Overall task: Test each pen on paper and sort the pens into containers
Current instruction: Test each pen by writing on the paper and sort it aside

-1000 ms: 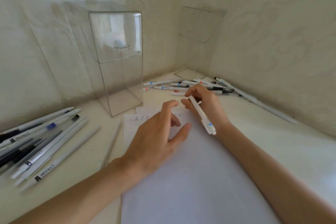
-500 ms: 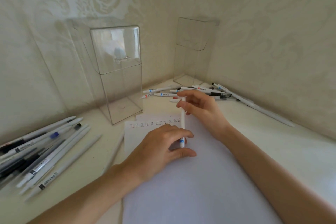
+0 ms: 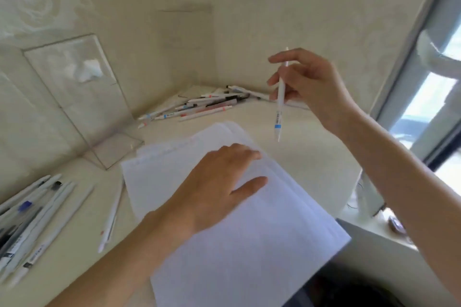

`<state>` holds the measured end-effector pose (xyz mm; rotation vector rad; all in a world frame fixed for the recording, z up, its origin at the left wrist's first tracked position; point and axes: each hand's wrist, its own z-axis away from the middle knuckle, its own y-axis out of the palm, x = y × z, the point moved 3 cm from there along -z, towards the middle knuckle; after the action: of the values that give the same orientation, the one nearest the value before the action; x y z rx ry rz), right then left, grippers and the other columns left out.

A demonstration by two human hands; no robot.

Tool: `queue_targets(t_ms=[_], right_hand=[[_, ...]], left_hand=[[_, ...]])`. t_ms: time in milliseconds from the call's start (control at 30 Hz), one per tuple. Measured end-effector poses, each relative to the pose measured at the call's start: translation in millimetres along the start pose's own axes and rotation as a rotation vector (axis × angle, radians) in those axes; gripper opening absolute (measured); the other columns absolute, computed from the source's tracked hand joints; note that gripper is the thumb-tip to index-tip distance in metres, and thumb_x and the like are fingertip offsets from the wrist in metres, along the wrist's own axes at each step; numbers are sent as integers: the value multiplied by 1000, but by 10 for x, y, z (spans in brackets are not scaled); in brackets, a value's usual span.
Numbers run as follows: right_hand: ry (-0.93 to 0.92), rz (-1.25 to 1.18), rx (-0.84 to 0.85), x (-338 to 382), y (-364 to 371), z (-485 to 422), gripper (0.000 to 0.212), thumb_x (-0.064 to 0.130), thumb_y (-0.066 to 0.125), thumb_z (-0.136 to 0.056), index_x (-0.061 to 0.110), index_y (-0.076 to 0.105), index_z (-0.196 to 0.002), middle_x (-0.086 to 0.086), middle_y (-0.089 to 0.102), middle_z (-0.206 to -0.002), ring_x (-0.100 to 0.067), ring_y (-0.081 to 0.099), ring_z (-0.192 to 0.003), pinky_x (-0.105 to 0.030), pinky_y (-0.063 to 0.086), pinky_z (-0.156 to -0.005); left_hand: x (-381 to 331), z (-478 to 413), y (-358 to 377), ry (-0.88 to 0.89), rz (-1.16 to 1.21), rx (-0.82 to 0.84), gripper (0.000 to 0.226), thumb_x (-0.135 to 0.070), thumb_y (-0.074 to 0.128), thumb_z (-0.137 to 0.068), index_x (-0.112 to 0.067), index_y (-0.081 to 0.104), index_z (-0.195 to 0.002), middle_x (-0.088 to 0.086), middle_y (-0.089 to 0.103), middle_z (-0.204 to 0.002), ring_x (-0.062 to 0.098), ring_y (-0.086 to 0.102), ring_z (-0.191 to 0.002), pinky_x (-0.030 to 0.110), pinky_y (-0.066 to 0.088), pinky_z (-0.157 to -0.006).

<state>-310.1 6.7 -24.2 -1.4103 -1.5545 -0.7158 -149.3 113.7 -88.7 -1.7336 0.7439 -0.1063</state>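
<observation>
Head view: a pen point(image 3: 280, 97) is pinched in the right grip point(image 3: 314, 85), fingers curled round it, tip hanging down, well above the bench point(image 3: 304, 157); it is probably tested and bound for a box. The paper point(image 3: 249, 244) is pressed flat by the left grip point(image 3: 219, 187), fingers straight and nothing held, likely to stop sliding. One clear box point(image 3: 74, 97) stands left and a second point(image 3: 184, 52) in the corner, partly fenced by a pen pile point(image 3: 199, 107). More pens point(image 3: 30, 209) lie far left, and one point(image 3: 111, 217) lies beside the paper.
</observation>
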Motion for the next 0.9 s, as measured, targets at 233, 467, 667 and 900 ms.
queue_targets(t_ms=[233,467,667,900], right_hand=[[236,306,-289,-297,-1267,1581,26,-1,48,-95,17,66,-90,0,68,-74,-16,68,-60,-27,54,-54],[853,712,-94,-1841,-1643,3075,20,9,54,-93,17,71,-99,-9,69,-101,-25,64,-94,-25,46,-73],[725,656,-110,-1439,-1621,2575,16,6,54,-90,-1,68,-85,-22,67,-88,-35,63,-72,-33,48,-63],[276,240,22,-319,-827,1152,20,7,52,-94,13,66,-82,-4,70,-75,-18,66,-66,-26,49,-56]], left_hand=[[-619,-501,573,223,45,86,61,-58,32,-84,-21,52,-128,0,43,-141,18,40,-127,35,26,-106],[-588,-516,963,197,40,172,79,-69,19,-77,-23,44,-136,-2,36,-146,15,32,-134,31,21,-110],[-530,-541,796,176,101,94,71,-66,25,-80,-24,49,-131,-3,44,-140,13,36,-129,25,24,-105],[-9,-424,285,-21,114,5,59,-62,33,-82,-26,53,-125,-14,46,-127,6,39,-123,21,27,-99]])
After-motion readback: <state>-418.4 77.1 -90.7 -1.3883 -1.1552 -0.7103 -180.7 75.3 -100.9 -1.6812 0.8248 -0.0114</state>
